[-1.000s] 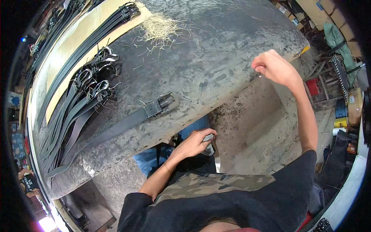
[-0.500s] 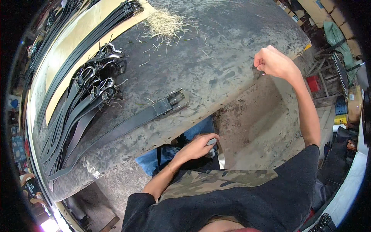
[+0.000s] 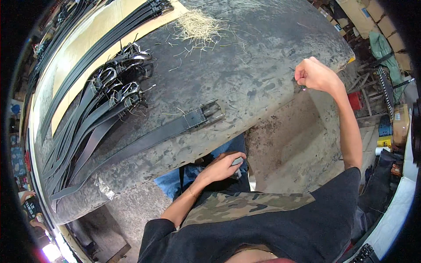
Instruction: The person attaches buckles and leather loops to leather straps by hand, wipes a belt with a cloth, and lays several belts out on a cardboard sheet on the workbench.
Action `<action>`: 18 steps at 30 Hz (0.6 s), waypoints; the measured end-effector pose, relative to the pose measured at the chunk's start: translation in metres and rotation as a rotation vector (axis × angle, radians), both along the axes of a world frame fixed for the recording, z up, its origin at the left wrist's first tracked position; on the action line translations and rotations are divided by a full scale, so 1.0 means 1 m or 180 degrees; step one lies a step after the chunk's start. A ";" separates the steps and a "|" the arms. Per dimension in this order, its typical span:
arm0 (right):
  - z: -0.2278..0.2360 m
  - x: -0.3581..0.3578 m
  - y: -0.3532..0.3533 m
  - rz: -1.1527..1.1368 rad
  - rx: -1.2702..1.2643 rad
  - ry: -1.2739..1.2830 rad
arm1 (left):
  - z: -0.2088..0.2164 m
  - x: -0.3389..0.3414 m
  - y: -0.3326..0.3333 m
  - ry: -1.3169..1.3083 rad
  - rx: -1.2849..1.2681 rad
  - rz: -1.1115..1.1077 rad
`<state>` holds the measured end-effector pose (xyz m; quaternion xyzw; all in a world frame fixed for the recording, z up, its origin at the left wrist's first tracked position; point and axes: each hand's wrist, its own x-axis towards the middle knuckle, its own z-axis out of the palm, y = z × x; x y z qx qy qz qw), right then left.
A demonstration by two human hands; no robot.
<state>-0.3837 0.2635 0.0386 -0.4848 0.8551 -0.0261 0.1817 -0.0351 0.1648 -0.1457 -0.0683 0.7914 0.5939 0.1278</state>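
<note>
A black leather belt (image 3: 151,135) lies across the near part of the dark worktable (image 3: 245,83), its metal buckle (image 3: 214,110) towards the right. Pale thread ends stick out near its stitching. My left hand (image 3: 222,166) rests in my lap below the table edge, its fingers closed around a small grey object (image 3: 237,161) that is mostly hidden. Out over the table's right side, my right hand (image 3: 316,75) is closed in a pinch. Something thin and dark shows at its fingertips, too small to name.
Several black belts with buckles (image 3: 107,81) are heaped at the left. More belts (image 3: 105,55) lie on a yellowish board (image 3: 61,107) behind them. A pile of pale thread scraps (image 3: 199,27) sits at the far side. Boxes (image 3: 397,39) and a red object (image 3: 355,101) stand at the right.
The view has shifted a little, so the belt and the heap appear further right. Both hands keep nearly the same pose and grip.
</note>
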 end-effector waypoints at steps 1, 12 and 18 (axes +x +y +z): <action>0.000 -0.001 0.001 -0.0052 -0.0002 -0.0061 | 0.000 -0.002 0.000 -0.0124 0.0054 -0.0053; 0.009 0.008 0.001 0.0262 -0.0757 -0.0020 | 0.012 0.001 0.003 0.0620 -0.0188 0.0172; -0.002 0.119 -0.047 0.1446 -0.2001 -0.0403 | 0.122 0.024 -0.018 0.0787 -0.0238 -0.0194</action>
